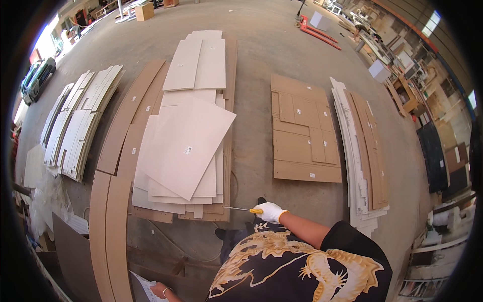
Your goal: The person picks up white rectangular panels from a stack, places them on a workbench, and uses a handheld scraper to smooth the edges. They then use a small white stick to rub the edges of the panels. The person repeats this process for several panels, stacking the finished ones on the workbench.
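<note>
Yellow-handled screwdriver (255,211): one, with a slim metal shaft, roughly level, pointing left; seen across the near right corner of the middle stack, too small to tell whether touching.
Right hand in a white fabric glove (270,213): closed around the handle, fingers curled, held out in front of the body at the end of a bare forearm (304,229) slanting in from the right.
White paper sheet (147,288): one, thin and tilted, low beside the long brown boards.
Bare left hand (158,290): lowered at the bottom edge, well apart from the other, fingers closed on the paper; ringed at the wrist by a pale band.
Middle stack (153,187): white over brown, flat rectangular panels with uneven edges.
Pale smooth panel (196,131): one, turned askew on top, marked with a white sticker.
White panels at the far end (181,60): two, side by side.
Long brown boards (118,226): two, narrow and parallel, left of the paper.
Brown panel stack (292,168): right of the middle one, flat, layered in differing rectangles.
Red metal pallet jack (319,36): one, two-forked, well beyond.
Grey floor (256,126): smooth, beneath everything stacked.
</note>
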Available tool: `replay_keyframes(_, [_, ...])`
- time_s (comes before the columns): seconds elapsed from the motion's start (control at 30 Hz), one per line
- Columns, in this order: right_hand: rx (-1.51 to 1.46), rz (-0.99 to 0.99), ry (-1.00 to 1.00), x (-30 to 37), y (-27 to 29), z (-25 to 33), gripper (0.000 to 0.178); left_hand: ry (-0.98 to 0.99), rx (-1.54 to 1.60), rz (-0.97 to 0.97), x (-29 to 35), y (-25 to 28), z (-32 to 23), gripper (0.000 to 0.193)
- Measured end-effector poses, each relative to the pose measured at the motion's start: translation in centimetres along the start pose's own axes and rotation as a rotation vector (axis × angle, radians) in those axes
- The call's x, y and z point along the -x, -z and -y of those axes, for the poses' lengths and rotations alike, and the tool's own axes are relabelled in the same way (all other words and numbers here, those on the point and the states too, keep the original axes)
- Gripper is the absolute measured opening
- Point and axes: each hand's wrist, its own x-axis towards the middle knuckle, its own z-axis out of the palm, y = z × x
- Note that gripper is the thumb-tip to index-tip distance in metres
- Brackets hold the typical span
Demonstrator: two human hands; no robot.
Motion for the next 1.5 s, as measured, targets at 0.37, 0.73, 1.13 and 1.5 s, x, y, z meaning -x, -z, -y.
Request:
replay_keyframes(0.37, [-1.154, -0.26, -0.45, 4.1, 0.5, -17.9, 0.021, -1.205, 0.761, 0.342, 35.3, 7.6, -29.3, 0.01])
replay_keyframes(0.73, [-1.852, -0.876, -0.425, 13.7, 4.7, -37.3, 0.023, -1.895, 0.173, 0.572, 71.7, 8.7, -43.2, 0.023])
replay_keyframes(1.13, [-2.342, -0.903, -0.437, 16.9, 4.2, -45.2, 0.02, -2.792, 0.459, 1.148, 89.4, 10.2, -46.2, 0.037])
replay_keyframes(1.5, [-2.562, -1.022, -0.611, 5.0, 9.4, -46.2, 0.028, -2.66, 0.204, 1.224, 92.3, 6.3, -63.7, 0.06])
